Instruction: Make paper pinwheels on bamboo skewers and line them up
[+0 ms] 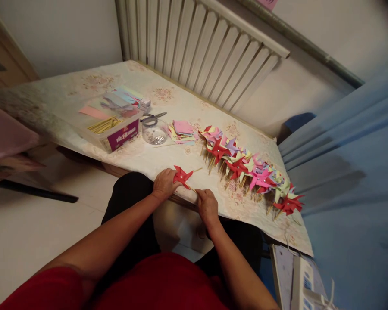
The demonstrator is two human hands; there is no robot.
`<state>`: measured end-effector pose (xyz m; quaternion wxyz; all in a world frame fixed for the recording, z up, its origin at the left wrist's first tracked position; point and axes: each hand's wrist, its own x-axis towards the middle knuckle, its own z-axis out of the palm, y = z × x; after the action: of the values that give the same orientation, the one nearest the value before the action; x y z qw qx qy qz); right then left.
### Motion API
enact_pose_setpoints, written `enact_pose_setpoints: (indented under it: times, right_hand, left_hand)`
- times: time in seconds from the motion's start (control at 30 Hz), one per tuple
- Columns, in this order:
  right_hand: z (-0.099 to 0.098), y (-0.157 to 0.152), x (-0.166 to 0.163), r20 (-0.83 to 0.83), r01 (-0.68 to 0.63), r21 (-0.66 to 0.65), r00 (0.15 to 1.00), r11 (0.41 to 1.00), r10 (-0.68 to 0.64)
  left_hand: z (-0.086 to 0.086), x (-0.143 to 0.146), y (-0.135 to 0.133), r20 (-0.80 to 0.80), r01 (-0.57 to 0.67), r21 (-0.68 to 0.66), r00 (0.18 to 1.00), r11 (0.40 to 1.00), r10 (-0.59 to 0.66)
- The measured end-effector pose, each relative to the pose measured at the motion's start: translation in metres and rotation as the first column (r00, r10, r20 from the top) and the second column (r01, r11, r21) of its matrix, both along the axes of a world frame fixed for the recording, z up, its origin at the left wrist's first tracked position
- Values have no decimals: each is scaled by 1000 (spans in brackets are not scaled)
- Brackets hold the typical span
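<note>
A red paper pinwheel is held low over the table's near edge, a small pale dot at its centre. My left hand is closed on the pinwheel's left side, fingers pressed to the paper. With its fingers pinched, my right hand grips the end of the thin wooden stick that runs down from the pinwheel. A loose stick lies on the table just beyond. To the right stand rows of finished pinwheels in red, pink, purple and yellow on sticks.
On the flowered tablecloth stand a plastic box of sticks, a clear round tub of small shiny pieces, scissors and a stack of coloured paper squares. A radiator lines the wall; a blue curtain hangs right.
</note>
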<state>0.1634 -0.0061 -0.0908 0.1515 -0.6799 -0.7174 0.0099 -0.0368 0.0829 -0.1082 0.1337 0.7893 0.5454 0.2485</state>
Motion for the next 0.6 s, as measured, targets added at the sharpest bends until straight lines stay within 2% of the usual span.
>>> enact_pose_setpoints:
  times: [0.37, 0.6]
  right_hand:
    - [5, 7, -6, -43, 17, -46, 999, 999, -19]
    - [6, 8, -6, -49, 30, -67, 998, 997, -34]
  left_hand:
    - [-4, -2, 2, 79, 23, 63, 997, 998, -28]
    - [-10, -3, 10, 66, 134, 118, 988, 984, -143]
